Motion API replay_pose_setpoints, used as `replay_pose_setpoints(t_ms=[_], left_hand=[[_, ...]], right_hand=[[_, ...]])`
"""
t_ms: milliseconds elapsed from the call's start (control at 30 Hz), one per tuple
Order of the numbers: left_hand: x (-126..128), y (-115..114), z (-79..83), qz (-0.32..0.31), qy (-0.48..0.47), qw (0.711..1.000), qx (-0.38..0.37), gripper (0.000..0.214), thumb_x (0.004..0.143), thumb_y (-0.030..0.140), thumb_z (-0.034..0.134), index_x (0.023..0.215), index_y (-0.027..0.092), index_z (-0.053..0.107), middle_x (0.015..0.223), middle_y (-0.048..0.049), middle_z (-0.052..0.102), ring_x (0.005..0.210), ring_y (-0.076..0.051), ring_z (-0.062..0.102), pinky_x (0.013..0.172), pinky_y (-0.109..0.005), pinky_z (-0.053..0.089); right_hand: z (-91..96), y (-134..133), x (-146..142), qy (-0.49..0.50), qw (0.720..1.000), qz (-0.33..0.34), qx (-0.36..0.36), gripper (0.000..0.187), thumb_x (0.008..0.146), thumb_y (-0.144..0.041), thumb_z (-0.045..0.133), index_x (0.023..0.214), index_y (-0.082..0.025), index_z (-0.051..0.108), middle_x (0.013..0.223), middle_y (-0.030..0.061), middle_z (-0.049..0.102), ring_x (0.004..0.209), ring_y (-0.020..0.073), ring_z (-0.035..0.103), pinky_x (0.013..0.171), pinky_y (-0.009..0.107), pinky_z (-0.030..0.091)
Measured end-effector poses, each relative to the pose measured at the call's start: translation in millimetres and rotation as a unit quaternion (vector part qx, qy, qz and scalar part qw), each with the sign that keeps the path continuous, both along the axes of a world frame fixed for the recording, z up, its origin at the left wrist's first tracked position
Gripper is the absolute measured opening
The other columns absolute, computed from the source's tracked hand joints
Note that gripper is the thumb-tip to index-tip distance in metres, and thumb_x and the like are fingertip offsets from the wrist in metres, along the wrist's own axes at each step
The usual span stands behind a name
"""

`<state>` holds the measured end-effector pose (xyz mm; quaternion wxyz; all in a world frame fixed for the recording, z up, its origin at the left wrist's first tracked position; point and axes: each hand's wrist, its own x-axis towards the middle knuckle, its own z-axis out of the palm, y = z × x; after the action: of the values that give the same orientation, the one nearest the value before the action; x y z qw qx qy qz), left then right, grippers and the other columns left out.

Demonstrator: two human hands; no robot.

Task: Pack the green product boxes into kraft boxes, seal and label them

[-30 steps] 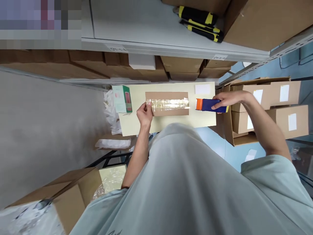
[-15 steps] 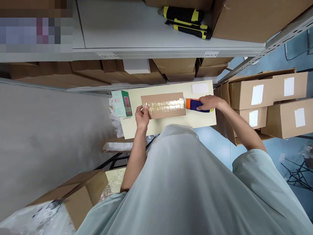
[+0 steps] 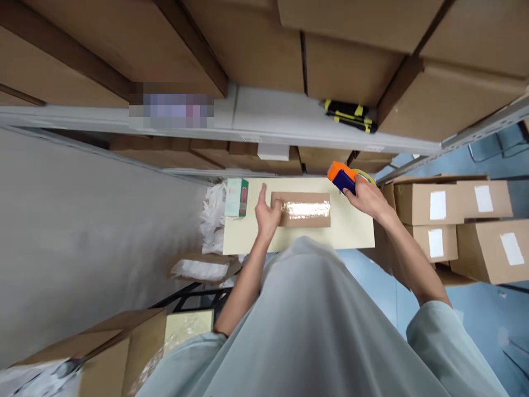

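A flat brown cardboard box [image 3: 301, 221] lies on the pale yellow tabletop [image 3: 351, 234], with shiny clear tape [image 3: 306, 209] along its upper face. At the box's left end is my left hand [image 3: 268, 218], fingers apart and index finger stretched forward; its thumb side overlaps the box edge, and whether it presses there I cannot tell. My right hand [image 3: 370, 197] grips an orange and dark blue tape dispenser [image 3: 344, 181], tilted and held up beyond the box's right end. A small green and white box [image 3: 235, 197] stands left of my left hand.
Shelves with brown cartons [image 3: 256, 49] rise in front, and black and yellow utility knives [image 3: 351, 116] lie on one shelf. Labelled cartons [image 3: 425, 201] are stacked at the right. An open carton [image 3: 107, 347] sits at lower left, near a grey wall [image 3: 103, 231].
My right hand has lifted the tape dispenser off the tabletop area and tilted it forward. My left hand's fingers have spread from their hold on the box's end. The camera view has tipped upward.
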<state>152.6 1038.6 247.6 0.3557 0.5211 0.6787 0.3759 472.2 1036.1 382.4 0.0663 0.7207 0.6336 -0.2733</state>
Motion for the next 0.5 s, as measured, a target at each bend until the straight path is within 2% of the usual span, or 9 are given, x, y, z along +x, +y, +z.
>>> replay_pose_setpoints(t_ms=[133,233,300,367,433,500], left_hand=[[34.5,26.8,73.1,-0.152,-0.014,0.971,0.184,0.054,0.113,0.039,0.050,0.164,0.028,0.063,0.172,-0.0063,0.059,0.165,-0.027,0.051,0.141,-0.048,0.039],[49.7,58.0,109.4,-0.184,-0.015,0.955,0.233,0.055,0.112,0.031,0.049,0.166,0.027,0.062,0.174,-0.0051,0.057,0.165,-0.026,0.051,0.142,-0.046,0.039],[50.7,80.2,120.6,-0.182,-0.017,0.956,0.230,0.061,0.108,0.023,0.050,0.168,0.025,0.059,0.175,-0.0051,0.055,0.165,-0.027,0.050,0.142,-0.045,0.039],[46.1,96.5,124.1,-0.176,-0.018,0.959,0.219,0.067,0.104,0.017,0.051,0.170,0.025,0.057,0.176,-0.0046,0.054,0.166,-0.027,0.050,0.141,-0.045,0.041],[38.9,102.7,122.6,-0.172,-0.021,0.961,0.215,0.071,0.101,0.014,0.051,0.170,0.026,0.056,0.176,-0.0029,0.054,0.165,-0.027,0.050,0.140,-0.045,0.043],[31.5,99.5,117.9,-0.169,-0.025,0.962,0.212,0.072,0.101,0.014,0.051,0.171,0.028,0.056,0.176,-0.0005,0.053,0.163,-0.026,0.053,0.139,-0.044,0.045]], right_hand=[[39.3,51.8,-51.5,0.038,0.991,0.076,0.100,0.051,0.111,-0.040,0.045,0.148,-0.007,0.052,0.132,0.0282,0.076,0.121,0.0459,0.073,0.100,0.051,0.057],[59.2,100.2,-94.9,0.034,0.976,0.136,0.169,0.050,0.111,-0.035,0.043,0.149,-0.003,0.051,0.141,0.0319,0.072,0.129,0.0467,0.069,0.108,0.053,0.053],[67.3,130.3,-117.9,0.010,0.969,0.160,0.186,0.051,0.109,-0.030,0.044,0.150,0.000,0.051,0.143,0.0341,0.071,0.132,0.0481,0.068,0.112,0.055,0.050],[69.9,155.1,-133.3,-0.024,0.967,0.176,0.185,0.051,0.108,-0.025,0.046,0.151,0.002,0.051,0.143,0.0352,0.071,0.135,0.0483,0.067,0.116,0.056,0.047],[66.0,173.2,-141.3,-0.055,0.964,0.186,0.179,0.051,0.108,-0.023,0.047,0.152,0.002,0.053,0.145,0.0347,0.071,0.138,0.0457,0.066,0.121,0.055,0.044],[56.3,185.6,-144.1,-0.076,0.963,0.192,0.173,0.051,0.108,-0.023,0.050,0.153,0.002,0.054,0.150,0.0332,0.068,0.142,0.0421,0.063,0.125,0.052,0.041]])
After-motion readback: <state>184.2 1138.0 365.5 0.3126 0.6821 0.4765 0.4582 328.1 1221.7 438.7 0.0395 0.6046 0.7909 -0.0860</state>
